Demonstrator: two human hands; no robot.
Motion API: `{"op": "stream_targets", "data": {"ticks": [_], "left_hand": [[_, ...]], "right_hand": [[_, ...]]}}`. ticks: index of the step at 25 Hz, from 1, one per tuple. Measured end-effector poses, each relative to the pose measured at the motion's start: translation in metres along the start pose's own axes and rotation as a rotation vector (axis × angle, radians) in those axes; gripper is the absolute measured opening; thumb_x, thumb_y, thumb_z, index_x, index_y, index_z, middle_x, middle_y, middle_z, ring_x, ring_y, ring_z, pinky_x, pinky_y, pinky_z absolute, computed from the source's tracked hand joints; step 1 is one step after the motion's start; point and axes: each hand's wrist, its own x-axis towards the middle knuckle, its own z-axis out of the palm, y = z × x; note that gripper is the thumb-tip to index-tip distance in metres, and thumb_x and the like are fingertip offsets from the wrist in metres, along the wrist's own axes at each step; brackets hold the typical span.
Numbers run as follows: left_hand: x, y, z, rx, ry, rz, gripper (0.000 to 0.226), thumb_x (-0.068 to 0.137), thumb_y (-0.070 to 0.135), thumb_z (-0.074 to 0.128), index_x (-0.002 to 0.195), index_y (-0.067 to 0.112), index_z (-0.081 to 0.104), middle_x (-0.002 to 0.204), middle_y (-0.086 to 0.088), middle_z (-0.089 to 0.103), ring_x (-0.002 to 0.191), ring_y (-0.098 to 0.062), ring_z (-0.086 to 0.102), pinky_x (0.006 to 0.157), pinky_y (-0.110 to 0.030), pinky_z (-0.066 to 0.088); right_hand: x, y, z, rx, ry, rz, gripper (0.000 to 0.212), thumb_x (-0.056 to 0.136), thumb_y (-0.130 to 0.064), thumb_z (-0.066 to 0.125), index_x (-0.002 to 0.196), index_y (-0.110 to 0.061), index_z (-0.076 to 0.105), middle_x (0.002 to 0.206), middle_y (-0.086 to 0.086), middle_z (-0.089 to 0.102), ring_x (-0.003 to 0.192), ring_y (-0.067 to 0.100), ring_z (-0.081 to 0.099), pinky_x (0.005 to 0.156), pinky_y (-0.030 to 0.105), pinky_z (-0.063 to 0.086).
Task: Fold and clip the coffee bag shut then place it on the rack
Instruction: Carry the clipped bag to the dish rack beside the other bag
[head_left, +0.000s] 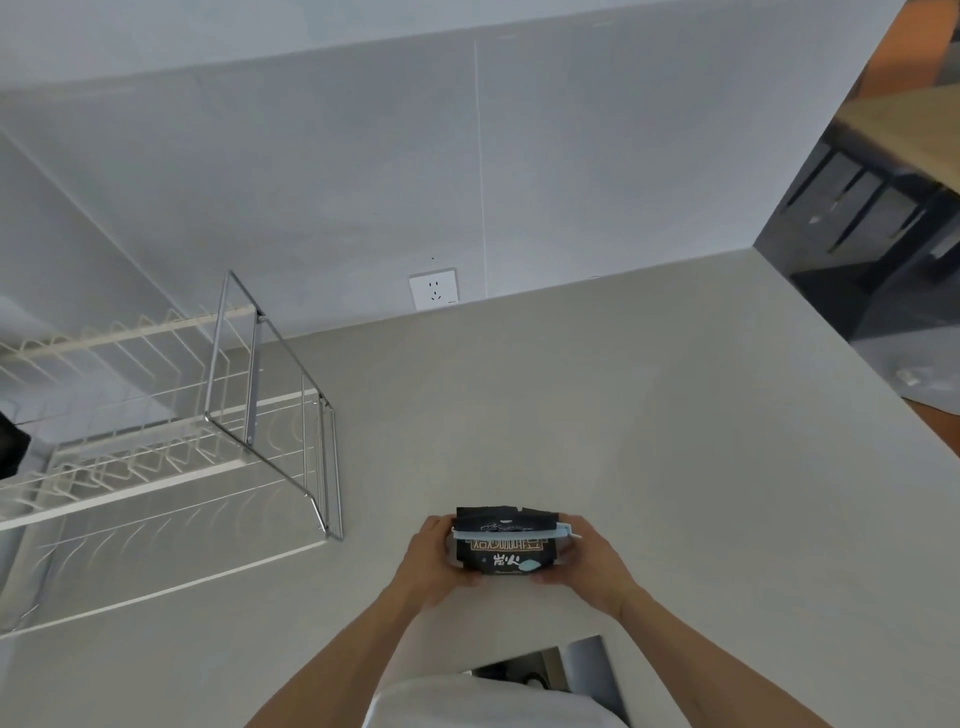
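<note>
Holding the black coffee bag (506, 551) between them, the left hand (431, 558) and right hand (589, 558) each kept a closed grip on one side of it, above the pale table (649, 441). A light blue clip (511, 534) ran across the bag's folded top. The wire rack (171, 426) stood well apart to the left, bare table between. A wall socket (434, 288) sat behind on the wall.
</note>
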Motion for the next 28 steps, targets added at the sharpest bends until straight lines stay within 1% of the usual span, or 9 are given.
{"op": "stream_targets", "data": {"ticks": [2,5,9,12,16,19,21,24,28], "left_hand": [[-0.007,0.006,0.001,-0.041,0.014,-0.035,0.068,0.057,0.007,0.091,0.108,0.029,0.053,0.122,-0.009,0.057,0.113,-0.027,0.057,0.098,-0.045,0.05],[-0.016,0.013,0.0,-0.064,-0.028,-0.087,0.073,0.061,0.012,0.091,0.122,0.026,0.053,0.12,-0.004,0.061,0.112,-0.025,0.057,0.096,-0.038,0.05],[-0.031,0.03,-0.003,-0.029,-0.021,-0.059,0.076,0.06,0.021,0.09,0.126,0.03,0.053,0.118,0.005,0.064,0.112,-0.02,0.057,0.099,-0.042,0.049],[-0.041,0.047,-0.013,-0.024,-0.017,0.0,0.074,0.058,0.025,0.09,0.122,0.037,0.056,0.116,0.009,0.065,0.112,-0.014,0.057,0.099,-0.04,0.048],[-0.056,0.073,-0.03,-0.049,-0.029,0.085,0.063,0.056,0.03,0.089,0.103,0.058,0.058,0.104,0.018,0.07,0.104,0.004,0.06,0.088,-0.024,0.046],[-0.069,0.092,-0.046,-0.079,-0.006,0.153,0.065,0.054,0.031,0.089,0.105,0.055,0.059,0.099,0.025,0.07,0.095,0.009,0.062,0.084,-0.024,0.046],[-0.076,0.104,-0.061,-0.108,-0.009,0.205,0.065,0.054,0.03,0.089,0.108,0.052,0.06,0.1,0.022,0.07,0.094,-0.002,0.068,0.088,-0.031,0.05],[-0.09,0.121,-0.089,-0.131,-0.023,0.285,0.065,0.055,0.034,0.089,0.106,0.059,0.058,0.106,0.02,0.068,0.088,-0.015,0.073,0.082,-0.029,0.055],[-0.108,0.134,-0.139,-0.137,0.005,0.391,0.064,0.053,0.044,0.088,0.104,0.064,0.055,0.112,0.026,0.066,0.092,-0.01,0.071,0.074,-0.021,0.054]], "right_hand": [[-0.002,0.0,-0.005,-0.018,-0.035,0.004,0.074,0.06,-0.013,0.089,0.124,-0.025,0.054,0.124,-0.002,0.06,0.115,0.017,0.056,0.094,0.027,0.042],[-0.005,-0.003,-0.017,-0.042,-0.081,-0.007,0.079,0.059,-0.019,0.09,0.129,-0.025,0.054,0.121,-0.004,0.064,0.112,0.016,0.057,0.091,0.028,0.046],[-0.022,-0.015,-0.035,-0.105,-0.1,-0.088,0.067,0.058,-0.034,0.088,0.113,-0.048,0.052,0.097,-0.028,0.054,0.102,0.004,0.05,0.073,0.017,0.039],[-0.039,-0.031,-0.05,-0.1,-0.071,-0.152,0.059,0.054,-0.042,0.086,0.097,-0.06,0.05,0.1,-0.028,0.054,0.102,0.003,0.05,0.081,0.024,0.038],[-0.062,-0.051,-0.07,-0.032,-0.031,-0.233,0.061,0.053,-0.042,0.088,0.08,-0.08,0.048,0.098,-0.031,0.055,0.093,-0.008,0.052,0.08,0.022,0.04],[-0.076,-0.071,-0.081,-0.008,0.006,-0.296,0.061,0.053,-0.042,0.088,0.098,-0.065,0.055,0.112,-0.022,0.06,0.108,0.0,0.054,0.091,0.027,0.043],[-0.083,-0.087,-0.085,-0.003,0.04,-0.323,0.067,0.054,-0.041,0.089,0.111,-0.053,0.057,0.119,-0.013,0.061,0.109,0.001,0.054,0.094,0.028,0.044],[-0.092,-0.116,-0.087,-0.006,0.053,-0.367,0.067,0.058,-0.039,0.089,0.117,-0.047,0.058,0.123,-0.015,0.059,0.107,-0.002,0.052,0.086,0.019,0.043],[-0.1,-0.168,-0.079,-0.017,0.06,-0.388,0.066,0.06,-0.037,0.089,0.117,-0.047,0.057,0.123,-0.019,0.056,0.105,0.001,0.052,0.077,0.016,0.042]]}}
